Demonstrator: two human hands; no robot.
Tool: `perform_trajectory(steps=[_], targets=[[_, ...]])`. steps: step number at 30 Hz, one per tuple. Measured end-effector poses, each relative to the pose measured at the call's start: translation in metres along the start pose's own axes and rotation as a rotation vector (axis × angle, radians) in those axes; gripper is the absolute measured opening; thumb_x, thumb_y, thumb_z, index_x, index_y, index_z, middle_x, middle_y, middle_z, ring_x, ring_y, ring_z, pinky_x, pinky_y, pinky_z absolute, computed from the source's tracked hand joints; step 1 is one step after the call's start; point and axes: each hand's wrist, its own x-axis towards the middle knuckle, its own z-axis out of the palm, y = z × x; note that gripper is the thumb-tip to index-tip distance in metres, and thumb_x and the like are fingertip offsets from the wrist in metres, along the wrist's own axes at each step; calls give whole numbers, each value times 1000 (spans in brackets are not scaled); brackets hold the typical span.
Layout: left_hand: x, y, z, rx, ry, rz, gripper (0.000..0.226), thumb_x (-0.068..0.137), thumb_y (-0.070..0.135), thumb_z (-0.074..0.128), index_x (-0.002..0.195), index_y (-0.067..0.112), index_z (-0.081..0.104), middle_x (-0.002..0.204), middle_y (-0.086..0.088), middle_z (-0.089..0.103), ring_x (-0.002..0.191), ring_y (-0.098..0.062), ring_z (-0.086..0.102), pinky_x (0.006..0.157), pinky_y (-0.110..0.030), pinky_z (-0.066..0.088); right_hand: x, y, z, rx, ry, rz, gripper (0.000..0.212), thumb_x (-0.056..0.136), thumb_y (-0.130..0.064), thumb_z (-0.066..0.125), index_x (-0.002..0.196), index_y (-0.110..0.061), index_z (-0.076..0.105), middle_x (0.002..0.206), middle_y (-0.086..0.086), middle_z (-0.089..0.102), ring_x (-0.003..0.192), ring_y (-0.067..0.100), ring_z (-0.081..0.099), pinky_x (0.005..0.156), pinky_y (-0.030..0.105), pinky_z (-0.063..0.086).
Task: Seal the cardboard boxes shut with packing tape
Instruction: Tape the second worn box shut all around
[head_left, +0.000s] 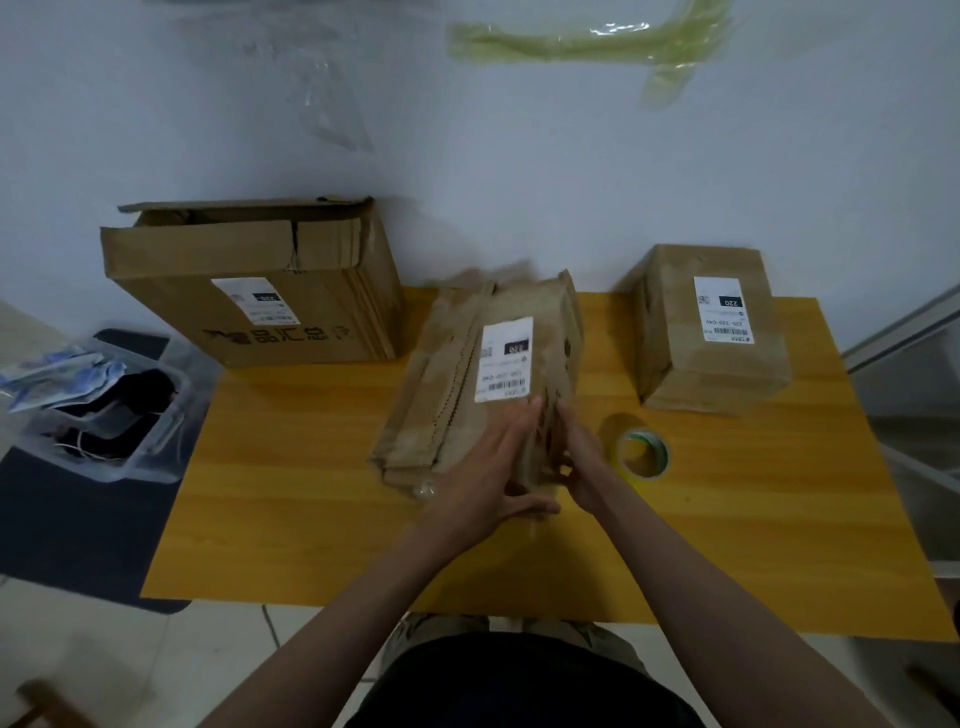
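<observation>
I see three brown labelled boxes: big box (249, 291) flaps open far left, middle box (483, 374) blurred, right box (711, 332) closed; tape roll (642, 451) flat between them.
</observation>
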Motion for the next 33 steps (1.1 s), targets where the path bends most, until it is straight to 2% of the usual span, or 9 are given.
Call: perform_trajectory(steps=[4,8,11,14,16,18,27,30,33], targets=[[3,-31,10,-179,-111,-138,77,97,57,57,159,42,13,167,6,23,149,-14,31,118,-43,38,-1,9,3,68,-104,66,76,78,-78,64,137,-32,54,129,5,65,116,34,62,78,51,60],[-7,-82,3,-19,226,-312,76,94,44,68,157,25,30,162,-4,33,146,-24,34,116,-52,38,5,4,-3,-36,-90,138,81,88,-52,70,153,-35,24,141,5,52,121,36,55,83,55,57],[-18,-118,-15,-90,360,-771,99,87,51,74,161,19,18,167,-12,11,153,-36,16,119,-55,28,9,-1,-3,-166,-73,205,75,94,-49,62,154,-27,22,146,11,45,118,39,56,73,48,59],[-21,-138,-22,-445,262,-1043,91,90,52,70,157,14,23,152,-15,34,130,-39,47,99,-53,48,16,-3,1,-313,-87,226,68,96,-60,49,148,-19,32,143,11,49,119,38,57,75,47,60],[-14,-149,-23,-504,201,-1020,71,92,51,66,143,9,38,124,-14,52,97,-33,60,77,-48,57,24,-6,3,-370,-82,242,68,97,-62,46,146,-17,33,142,10,49,116,37,59,80,51,60],[5,-160,-30,-466,163,-989,62,93,52,66,134,12,43,126,-16,52,101,-34,61,72,-45,58,28,-15,2,-347,-95,260,63,98,-59,48,143,-17,35,137,11,52,107,37,64,74,51,62],[140,-152,-88,-246,207,-635,63,95,23,71,151,15,42,146,-13,42,137,-34,41,112,-48,41,47,-46,25,264,-31,311,28,105,-10,47,132,-4,47,111,18,61,110,43,60,82,54,54],[163,-134,-102,-173,254,-535,55,95,18,68,146,15,48,146,-12,42,140,-29,38,117,-39,35,70,-58,48,405,17,288,34,105,-5,47,138,-8,42,127,22,52,130,53,44,78,55,59],[167,-110,-123,-47,220,-311,51,91,18,73,139,18,55,148,-5,42,138,-19,41,116,-28,33,90,-71,75,489,32,294,39,106,-8,45,144,-11,37,146,29,39,131,57,41,100,59,48]])
